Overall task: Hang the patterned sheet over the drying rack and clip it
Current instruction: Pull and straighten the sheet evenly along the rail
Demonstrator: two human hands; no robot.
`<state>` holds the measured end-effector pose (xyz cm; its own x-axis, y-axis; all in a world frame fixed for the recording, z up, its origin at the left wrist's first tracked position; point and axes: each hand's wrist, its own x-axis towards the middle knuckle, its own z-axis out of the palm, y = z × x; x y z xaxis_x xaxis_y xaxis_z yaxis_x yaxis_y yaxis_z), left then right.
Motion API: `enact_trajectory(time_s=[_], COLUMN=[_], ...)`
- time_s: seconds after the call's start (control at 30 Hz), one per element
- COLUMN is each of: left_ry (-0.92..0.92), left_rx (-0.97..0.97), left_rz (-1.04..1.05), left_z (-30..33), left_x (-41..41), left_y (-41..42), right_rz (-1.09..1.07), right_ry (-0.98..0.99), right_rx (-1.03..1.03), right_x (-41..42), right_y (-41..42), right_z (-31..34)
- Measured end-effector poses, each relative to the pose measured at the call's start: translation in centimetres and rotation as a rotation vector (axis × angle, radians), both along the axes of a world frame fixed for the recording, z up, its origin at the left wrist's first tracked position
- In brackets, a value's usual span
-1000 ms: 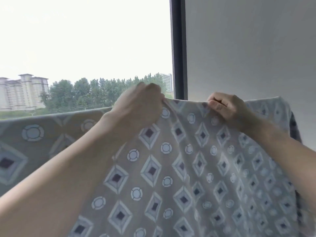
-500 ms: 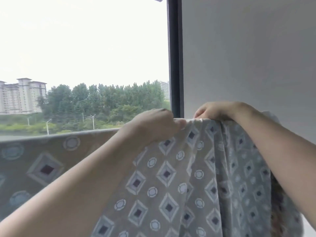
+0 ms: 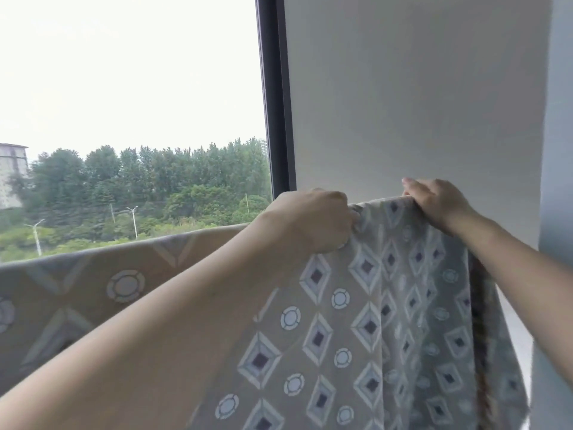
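The patterned sheet (image 3: 356, 321) is held up high across the lower frame, its top edge stretched from nine o'clock up towards two o'clock. Its gathered fold is gripped by the left hand (image 3: 313, 221), fingers curled tight into the cloth. At two o'clock the top edge is clasped by the right hand (image 3: 434, 203), fingers bent over it. Behind, a dark window frame (image 3: 276, 97) is seen at twelve o'clock
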<state>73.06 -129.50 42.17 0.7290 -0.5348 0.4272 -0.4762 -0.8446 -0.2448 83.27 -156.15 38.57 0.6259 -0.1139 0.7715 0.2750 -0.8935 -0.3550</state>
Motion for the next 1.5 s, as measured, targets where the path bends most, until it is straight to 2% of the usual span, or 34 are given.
enact_trajectory(time_s=[0.1,0.2,0.33,0.5,0.6,0.7,0.83,0.9,1.0,1.1,1.2,1.33,1.4,1.5], left_ry=[-0.018,-0.020,-0.044,-0.228,-0.306,-0.238,-0.137,-0.101,-0.125,-0.137,-0.171,-0.216,-0.238,-0.279], left_rx=[0.010,-0.063,-0.119,-0.110,-0.117,-0.165,-0.170,-0.203,-0.224,-0.235,-0.287,-0.411,-0.434,-0.387], left_rz=[0.003,0.013,0.035,0.090,-0.006,-0.106,-0.101,-0.107,-0.125,-0.106,-0.049,0.054,0.077,0.131], left_z=[-0.1,-0.2,0.1,1.1,0.4,-0.6,-0.4,0.0,0.1,0.2,0.2,1.0,1.6,2.2], left_x=[1.6,2.9,4.6,5.8,6.4,7.1,8.5,8.9,8.8,8.3,8.2,8.8,9.1,9.3], left_y=[-3.4,-6.7,-9.6,-10.5,-12.7,-15.8,-18.2,-18.8,-19.2,-19.5,-19.6,-18.5,-17.7,-17.2], right_rz=[0.013,-0.021,0.160,0.374,0.446,0.551,0.636,0.601,0.523,0.504,0.460,0.581,0.592,0.635], right_ry=[-0.197,-0.240,-0.244,-0.275,-0.175,-0.056,-0.107,-0.154,-0.198,-0.213,-0.148,0.180,0.209,0.173], right_rx=[-0.087,-0.114,0.163,0.395,0.630,0.839,0.776,0.771,0.782,0.701,0.628,0.676,0.629,0.664], right_x=[1.6,3.3,5.4,6.5,8.0,8.3,8.3,8.2,8.0,8.3,9.2,10.8,11.2,11.5], right_y=[-2.3,-4.5,-7.9,-10.4,-11.7,-12.1,-12.7,-13.4,-14.2,-14.9,-13.9,-11.8,-11.3,-11.1], right_z=[-1.0,-1.5,-3.2,-4.3,-6.5,-9.0,-11.5,-11.8,-11.0,-8.2,-3.4,1.2,2.3,2.9])
